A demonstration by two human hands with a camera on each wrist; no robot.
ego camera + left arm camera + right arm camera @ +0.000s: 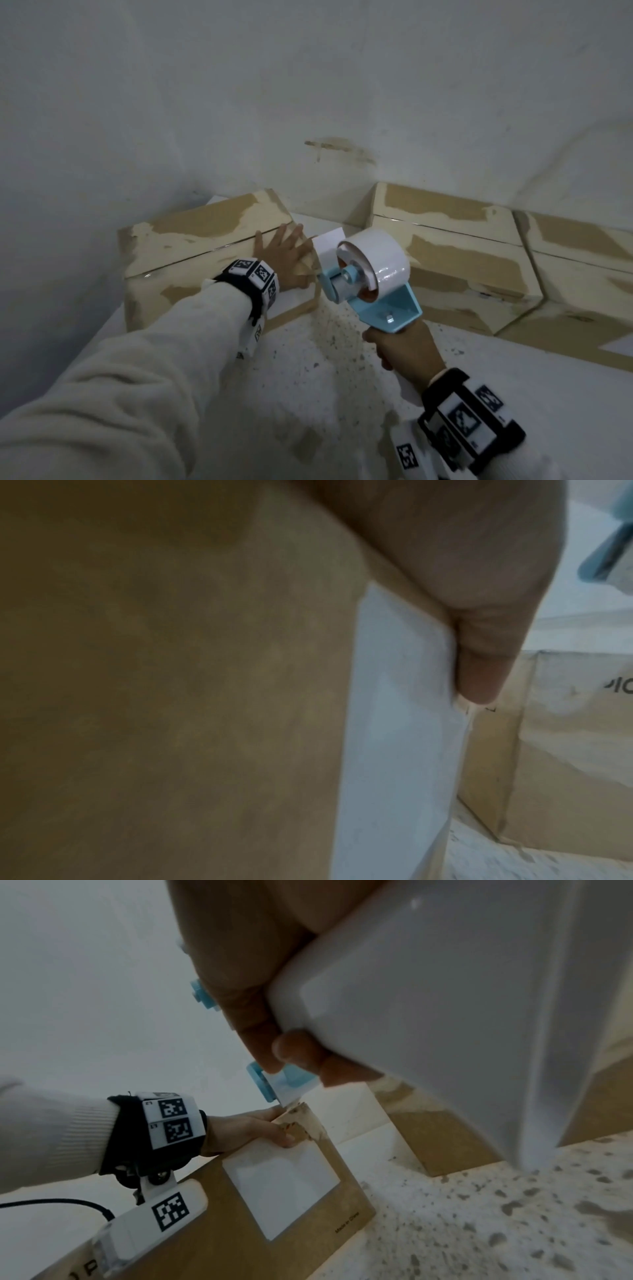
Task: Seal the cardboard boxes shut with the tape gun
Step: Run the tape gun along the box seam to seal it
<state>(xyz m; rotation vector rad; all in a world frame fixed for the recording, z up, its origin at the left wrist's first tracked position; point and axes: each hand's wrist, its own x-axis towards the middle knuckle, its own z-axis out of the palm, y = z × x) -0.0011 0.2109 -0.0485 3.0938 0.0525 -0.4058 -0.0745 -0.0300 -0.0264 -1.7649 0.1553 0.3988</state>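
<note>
3 cardboard boxes (452, 246) sit on the speckled floor (329, 370) against the wall. The left hand (282, 255) lies flat, fingers spread, on the leftmost box (191, 246). The right hand (406, 349) grips the blue tape gun (368, 274) just beside that box's corner.

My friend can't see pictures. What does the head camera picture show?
A right hand grips a blue tape gun beside a cardboard box, while the left hand presses flat on its top; more boxes line the wall.
</note>
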